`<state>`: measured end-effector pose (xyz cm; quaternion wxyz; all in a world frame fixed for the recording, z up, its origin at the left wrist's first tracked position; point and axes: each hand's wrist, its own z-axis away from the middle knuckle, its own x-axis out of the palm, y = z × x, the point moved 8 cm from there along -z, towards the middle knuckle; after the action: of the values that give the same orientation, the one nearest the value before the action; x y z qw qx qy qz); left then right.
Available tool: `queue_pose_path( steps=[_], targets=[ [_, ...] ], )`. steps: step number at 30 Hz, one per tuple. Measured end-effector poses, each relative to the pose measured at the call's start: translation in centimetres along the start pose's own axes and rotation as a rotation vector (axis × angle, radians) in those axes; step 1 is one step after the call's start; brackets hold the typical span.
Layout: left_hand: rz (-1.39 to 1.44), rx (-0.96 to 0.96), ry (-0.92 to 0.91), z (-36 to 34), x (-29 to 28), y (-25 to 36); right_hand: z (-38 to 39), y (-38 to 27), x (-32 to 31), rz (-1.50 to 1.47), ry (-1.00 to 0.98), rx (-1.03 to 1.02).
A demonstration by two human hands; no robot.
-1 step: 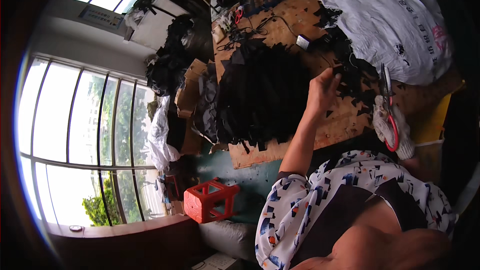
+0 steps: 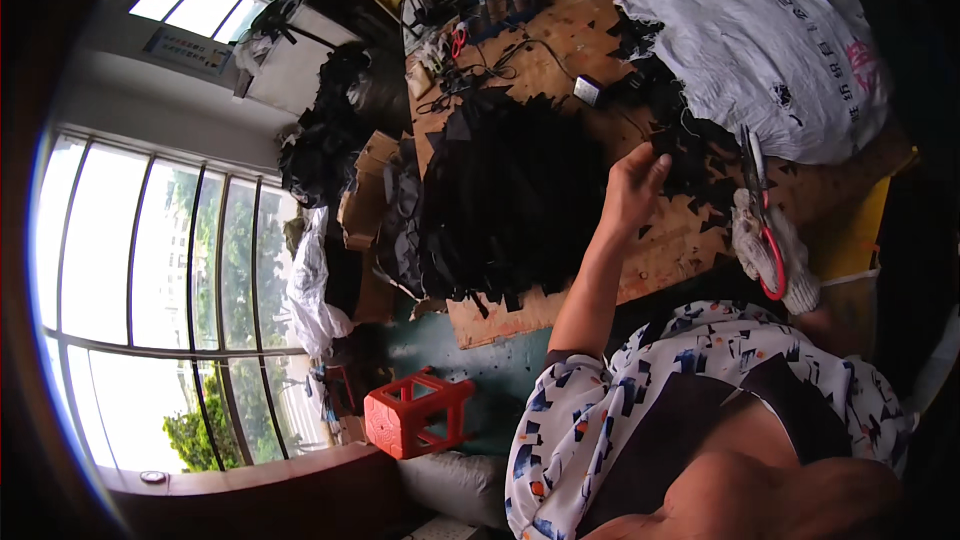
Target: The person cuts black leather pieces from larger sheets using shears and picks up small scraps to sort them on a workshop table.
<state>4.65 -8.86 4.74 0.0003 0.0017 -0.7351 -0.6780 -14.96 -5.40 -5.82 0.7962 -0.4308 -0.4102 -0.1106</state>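
My bare left hand (image 2: 632, 185) is over the wooden table, its thumb and fingers drawn together at the tips. Whether a bit of black cloth is pinched there is hard to tell, since dark scraps (image 2: 688, 145) lie right behind the fingertips. To the right, my right hand (image 2: 785, 255) wears a whitish knitted glove and is closed round red-handled scissors (image 2: 771, 258). Their blades point away from me, reaching the edge of a large white woven sack (image 2: 745, 60). Left of my left hand, a big heap of black fabric pieces (image 2: 510, 200) covers the table.
The wooden table (image 2: 590, 20) carries cables, a white adapter (image 2: 587, 90) and small dark offcuts. A cardboard box (image 2: 366, 190) and black bundles stand beyond its left side. On the green floor is a red plastic stool (image 2: 418, 414). Barred windows (image 2: 170, 250) line the left.
The whole view has shifted slightly, so the table and both hands appear a little further left. My right hand still holds the scissors.
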Motion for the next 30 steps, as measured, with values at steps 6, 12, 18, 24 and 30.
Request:
queue_pose_path(
  steps=[6,12,18,24,30],
  targets=[
    [0.162,-0.084,-0.124,-0.4,4.7,-2.2,0.5,1.0,0.7,-0.666,-0.06,0.243],
    [0.083,-0.16,-0.17,-0.5,6.4,-3.5,2.1,-2.9,1.1,1.247,0.075,-0.425],
    [0.07,-0.114,-0.181,-0.2,6.7,-4.1,2.8,-4.2,4.0,1.629,0.102,-0.473],
    [-0.013,-0.113,-0.208,-0.1,6.8,-4.5,2.7,-3.8,3.2,1.511,0.096,-0.415],
    [0.081,-0.125,-0.216,0.0,6.7,-4.5,4.1,-3.9,4.8,1.624,0.113,-0.658]
  ],
)
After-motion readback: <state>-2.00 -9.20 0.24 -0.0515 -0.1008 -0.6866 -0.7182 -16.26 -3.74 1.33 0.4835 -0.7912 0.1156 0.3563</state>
